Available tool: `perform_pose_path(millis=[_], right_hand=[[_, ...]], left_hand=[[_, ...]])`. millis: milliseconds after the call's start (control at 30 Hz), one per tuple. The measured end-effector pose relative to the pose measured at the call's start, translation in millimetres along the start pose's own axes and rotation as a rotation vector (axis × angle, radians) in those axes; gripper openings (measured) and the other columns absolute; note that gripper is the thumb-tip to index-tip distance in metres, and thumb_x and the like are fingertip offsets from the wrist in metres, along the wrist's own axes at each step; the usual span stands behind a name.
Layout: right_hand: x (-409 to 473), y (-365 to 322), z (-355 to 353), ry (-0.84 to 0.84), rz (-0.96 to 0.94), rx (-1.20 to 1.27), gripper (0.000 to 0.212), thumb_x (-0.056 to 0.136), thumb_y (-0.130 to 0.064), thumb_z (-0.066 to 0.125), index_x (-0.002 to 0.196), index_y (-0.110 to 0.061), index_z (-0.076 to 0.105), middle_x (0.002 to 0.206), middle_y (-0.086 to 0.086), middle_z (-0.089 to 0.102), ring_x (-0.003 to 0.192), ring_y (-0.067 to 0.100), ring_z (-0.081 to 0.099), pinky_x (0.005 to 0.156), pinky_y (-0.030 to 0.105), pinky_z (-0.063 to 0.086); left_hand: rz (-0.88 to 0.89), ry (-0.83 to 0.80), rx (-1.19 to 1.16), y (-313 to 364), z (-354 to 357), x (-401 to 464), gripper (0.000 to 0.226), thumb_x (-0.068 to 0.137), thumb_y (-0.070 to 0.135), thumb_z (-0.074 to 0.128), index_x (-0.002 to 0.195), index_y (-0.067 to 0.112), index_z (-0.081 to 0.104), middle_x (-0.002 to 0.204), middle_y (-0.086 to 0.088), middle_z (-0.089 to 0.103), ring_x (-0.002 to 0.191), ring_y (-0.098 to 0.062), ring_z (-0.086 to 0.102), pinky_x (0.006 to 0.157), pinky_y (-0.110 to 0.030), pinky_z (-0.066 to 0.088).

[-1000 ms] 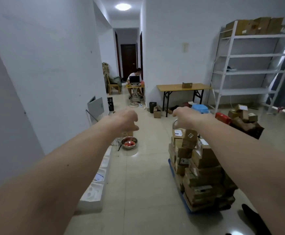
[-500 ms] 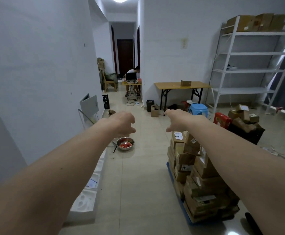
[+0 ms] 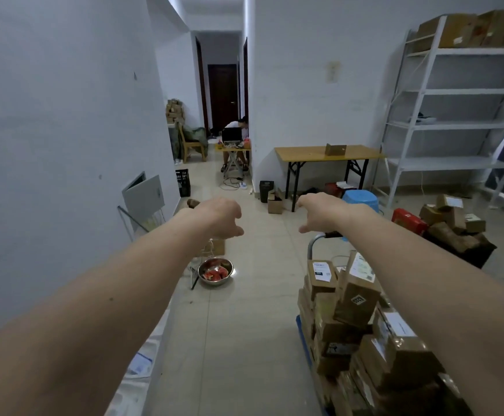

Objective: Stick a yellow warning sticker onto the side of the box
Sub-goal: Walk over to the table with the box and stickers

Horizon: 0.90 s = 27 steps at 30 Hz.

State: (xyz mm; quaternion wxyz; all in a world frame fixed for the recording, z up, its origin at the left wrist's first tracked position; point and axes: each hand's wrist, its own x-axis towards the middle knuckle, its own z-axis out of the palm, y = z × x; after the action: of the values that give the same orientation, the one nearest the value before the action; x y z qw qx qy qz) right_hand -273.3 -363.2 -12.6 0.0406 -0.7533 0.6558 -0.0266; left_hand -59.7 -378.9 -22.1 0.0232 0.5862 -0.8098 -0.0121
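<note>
Both my arms are stretched out forward at chest height. My left hand hangs palm down with fingers loosely curled and holds nothing. My right hand is the same, palm down, fingers apart, just above the metal handle of a blue cart. Stacked on the cart are several brown cardboard boxes with white labels, below my right forearm. No yellow sticker is visible.
A steel bowl with red pieces sits on the tiled floor. White sheets lie along the left wall. Ahead stand a wooden folding table, a blue stool, white shelving and a box pile. A person sits down the corridor.
The view has tilted and drifted slightly, so the room sits a little differently. Both hands have opened from loose fists and spread a little farther apart. Nothing was picked up.
</note>
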Motion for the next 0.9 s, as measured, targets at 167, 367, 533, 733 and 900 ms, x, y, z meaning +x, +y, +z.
perform_pose_path(millis=[167, 367, 533, 733, 900], right_hand=[[79, 13, 12, 0.007, 0.001, 0.013, 0.054, 0.083, -0.031, 0.068, 0.128, -0.013, 0.047, 0.122, 0.009, 0.058, 0.107, 0.027, 0.057, 0.092, 0.043, 0.05], [190, 21, 15, -0.033, 0.067, 0.028, 0.059, 0.084, -0.029, 0.067, 0.134, -0.011, 0.042, 0.129, 0.01, 0.054, 0.114, 0.028, 0.054, 0.096, 0.041, 0.048], [292, 5, 12, -0.058, 0.105, 0.022, 0.059, 0.083, -0.027, 0.069, 0.133, -0.01, 0.043, 0.134, 0.011, 0.052, 0.118, 0.031, 0.052, 0.097, 0.042, 0.047], [404, 3, 20, -0.075, 0.147, 0.03, 0.059, 0.083, -0.026, 0.069, 0.134, -0.012, 0.042, 0.133, 0.011, 0.052, 0.117, 0.031, 0.052, 0.097, 0.044, 0.047], [478, 31, 28, -0.06, 0.178, 0.049, 0.059, 0.084, -0.025, 0.068, 0.136, -0.014, 0.042, 0.133, 0.01, 0.052, 0.118, 0.03, 0.052, 0.097, 0.044, 0.047]], left_hand=[[-0.01, -0.034, 0.007, -29, 4, 82, 0.052, 0.087, 0.037, 0.062, 0.132, 0.014, 0.051, 0.135, -0.005, 0.054, 0.119, -0.023, 0.053, 0.101, -0.038, 0.045], [0.024, 0.035, 0.005, -82, 0, 187, 0.051, 0.087, 0.037, 0.062, 0.132, 0.016, 0.05, 0.135, -0.005, 0.054, 0.12, -0.025, 0.052, 0.102, -0.038, 0.044], [0.051, -0.004, 0.027, -142, 0, 269, 0.052, 0.087, 0.037, 0.062, 0.132, 0.016, 0.05, 0.137, -0.005, 0.052, 0.123, -0.024, 0.049, 0.103, -0.037, 0.042], [0.086, -0.007, 0.035, -193, 6, 382, 0.053, 0.088, 0.037, 0.06, 0.135, 0.018, 0.046, 0.137, -0.005, 0.051, 0.123, -0.024, 0.05, 0.1, -0.036, 0.042], [0.112, -0.064, 0.026, -208, 27, 470, 0.058, 0.087, 0.038, 0.061, 0.138, 0.021, 0.041, 0.139, -0.004, 0.049, 0.125, -0.024, 0.048, 0.102, -0.037, 0.042]])
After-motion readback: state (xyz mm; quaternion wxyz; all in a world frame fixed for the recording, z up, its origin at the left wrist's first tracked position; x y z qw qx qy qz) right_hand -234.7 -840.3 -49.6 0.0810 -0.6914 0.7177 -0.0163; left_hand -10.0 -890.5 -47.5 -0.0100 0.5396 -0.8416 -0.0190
